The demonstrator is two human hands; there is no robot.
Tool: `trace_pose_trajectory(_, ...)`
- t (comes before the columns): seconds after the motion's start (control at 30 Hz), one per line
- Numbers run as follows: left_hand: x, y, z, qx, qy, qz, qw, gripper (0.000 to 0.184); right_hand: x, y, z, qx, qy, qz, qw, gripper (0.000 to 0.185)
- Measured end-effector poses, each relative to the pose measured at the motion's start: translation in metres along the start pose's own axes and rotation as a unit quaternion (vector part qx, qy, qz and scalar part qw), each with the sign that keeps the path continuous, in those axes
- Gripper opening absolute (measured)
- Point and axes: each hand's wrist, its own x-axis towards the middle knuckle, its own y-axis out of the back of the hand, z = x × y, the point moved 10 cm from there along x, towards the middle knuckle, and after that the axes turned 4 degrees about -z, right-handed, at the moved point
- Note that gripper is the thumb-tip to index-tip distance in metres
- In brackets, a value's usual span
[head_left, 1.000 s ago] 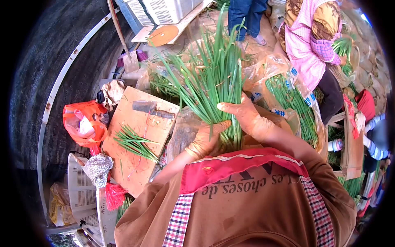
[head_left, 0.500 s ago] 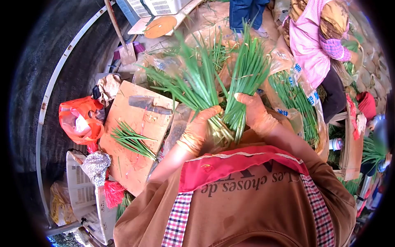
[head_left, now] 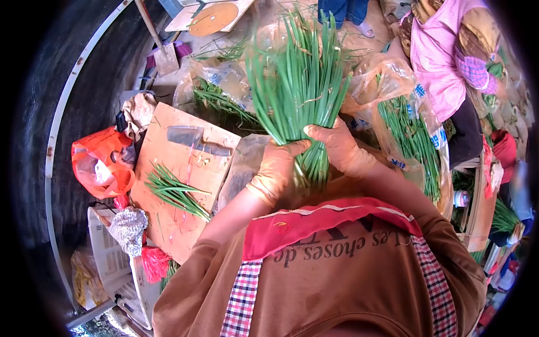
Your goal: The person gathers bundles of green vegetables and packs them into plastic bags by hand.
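Both of my hands wear thin orange gloves and grip one upright bunch of long green stalks [head_left: 300, 90] in front of my chest. My left hand [head_left: 281, 163] wraps the bunch low on its left side. On the right side my right hand [head_left: 341, 147] closes round it, thumb lying across the stalks. The pale stalk ends point down between my wrists. On a wooden board [head_left: 168, 126] to the left lie a cleaver [head_left: 185, 135] and a small bundle of green stalks [head_left: 177, 192].
A plastic bag of stalks [head_left: 412, 143] stands at the right, with another heap of stalks [head_left: 219, 101] behind the board. An orange bag [head_left: 104, 163] sits at far left. A co-worker in a pink checked top [head_left: 438, 56] is at upper right; another person's legs [head_left: 345, 10] show at the top.
The bunch was split into two parts, one in each hand, half a second ago; now the parts are together. The surroundings have shifted slightly in view.
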Motion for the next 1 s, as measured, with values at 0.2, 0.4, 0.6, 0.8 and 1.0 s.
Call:
trace_pose_trajectory(0.2, 0.021, 0.064, -0.013, -0.282, 0.059, 0.204, 0.936, 0.016, 0.029, 0.061, 0.031, 0.155, -0.027, 0.129, 0.979, 0.036)
trace_pose_trajectory(0.4, 0.045, 0.097, 0.056, -0.333, -0.142, 0.201, 0.91, 0.021, 0.095, 0.062, -0.029, 0.056, 0.102, 0.121, 0.986, 0.031)
trace_pose_trajectory(0.6, 0.052, 0.226, 0.112, -0.308, -0.237, 0.276, 0.879, 0.018, 0.176, 0.102, -0.073, 0.019, 0.121, 0.213, 0.969, 0.023)
trace_pose_trajectory(0.8, 0.055, 0.185, 0.132, 0.001, -0.239, 0.239, 0.941, 0.016, 0.309, 0.166, 0.008, -0.13, -0.06, 0.121, 0.982, 0.029)
trace_pose_trajectory(1.0, 0.078, 0.13, 0.072, -0.124, -0.146, 0.11, 0.975, 0.023, 0.207, -0.005, 0.003, -0.218, -0.123, -0.087, 0.964, 0.054)
